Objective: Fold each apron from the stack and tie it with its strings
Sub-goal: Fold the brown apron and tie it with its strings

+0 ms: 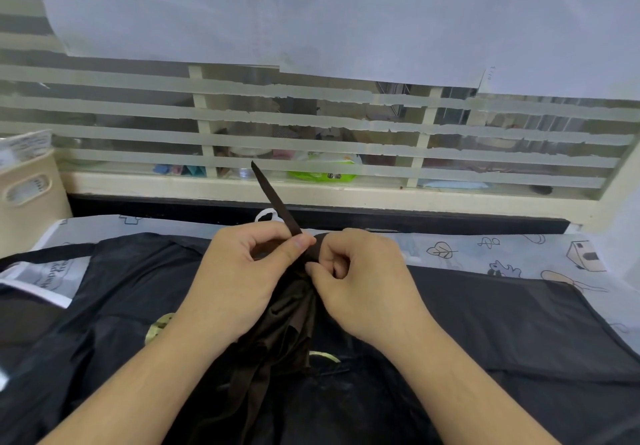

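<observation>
The folded brown apron (pixel 277 337) is bunched lowest in view, between the forearms, on black aprons (pixel 502 323) spread over the table (pixel 519 250). Its top is gripped by the left hand (pixel 239 271), whose thumb pins the string (pixel 273 199); the free end is left pointing toward 11 o'clock. At 3 o'clock, the wrap is pinched by the right hand (pixel 360 271), probably so the knot can be tightened.

Domestic room: cartoon-print counter cover (pixel 519 254), cream storage bin (pixel 27 199), taped, paper-covered window (pixel 311 126), cluttered sill (pixel 322 171).
</observation>
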